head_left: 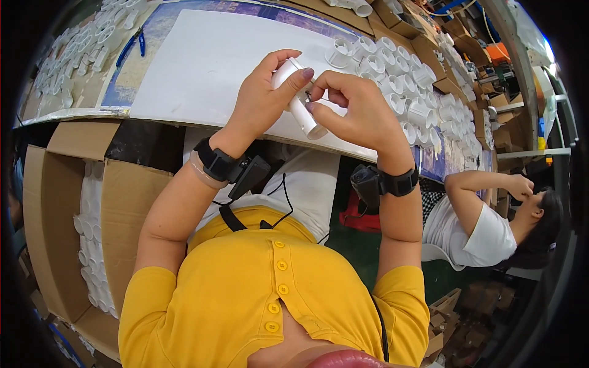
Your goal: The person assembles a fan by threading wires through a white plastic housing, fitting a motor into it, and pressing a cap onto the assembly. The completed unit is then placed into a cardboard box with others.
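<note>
A white plastic tube (305, 120) with a wider upper end is tilted above the front part of the work table. My left hand (265, 87) is closed around its wider part, thumb across the top. At the tube's middle, the thumb and forefinger of my right hand (359, 109) pinch together against its side. A small dark bit shows between those fingertips, too small to name. To the right of the hands stand many white plastic cups or ring-shaped parts (372, 65) in rows.
A white sheet (196, 67) covers the middle of the table (73, 114). Blue-handled pliers (130, 49) and flat white parts (92, 43) lie at the left. An open cardboard box (61, 227) with white pieces stands below left. Another person (469, 227) sits at the right.
</note>
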The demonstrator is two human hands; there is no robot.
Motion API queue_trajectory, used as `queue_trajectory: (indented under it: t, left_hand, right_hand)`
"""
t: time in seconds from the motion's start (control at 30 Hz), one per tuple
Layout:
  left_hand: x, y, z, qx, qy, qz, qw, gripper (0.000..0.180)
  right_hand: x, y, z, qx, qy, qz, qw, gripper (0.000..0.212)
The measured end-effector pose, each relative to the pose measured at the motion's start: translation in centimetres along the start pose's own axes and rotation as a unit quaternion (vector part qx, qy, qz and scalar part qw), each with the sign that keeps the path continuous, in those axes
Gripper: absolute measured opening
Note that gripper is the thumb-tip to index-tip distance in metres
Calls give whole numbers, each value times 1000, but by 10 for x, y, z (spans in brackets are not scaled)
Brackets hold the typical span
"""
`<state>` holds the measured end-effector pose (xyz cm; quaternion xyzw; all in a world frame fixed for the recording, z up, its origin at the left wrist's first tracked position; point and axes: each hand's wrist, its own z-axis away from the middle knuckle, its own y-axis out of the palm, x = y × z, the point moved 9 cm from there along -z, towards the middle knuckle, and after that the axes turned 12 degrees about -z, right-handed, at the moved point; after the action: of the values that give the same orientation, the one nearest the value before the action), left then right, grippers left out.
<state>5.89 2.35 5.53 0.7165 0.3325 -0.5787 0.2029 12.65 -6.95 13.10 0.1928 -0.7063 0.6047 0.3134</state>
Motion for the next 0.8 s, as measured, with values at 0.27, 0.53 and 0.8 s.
queue_trajectory:
  t: [0.27,0.53,0.8]
  left_hand:
    - [8,-3,-2,-23,-19,-30,999,51]
    - [18,-1,-4,-12,-51,-3,999,50]
    - [29,8,2,69,12,78,994,53]
  right_hand:
    - [11,7,-4,-57,-105,150,981,14]
    - [11,13,-10,-53,-109,219,968,14]
    - [-43,11,-11,-35,56,-147,987,17]
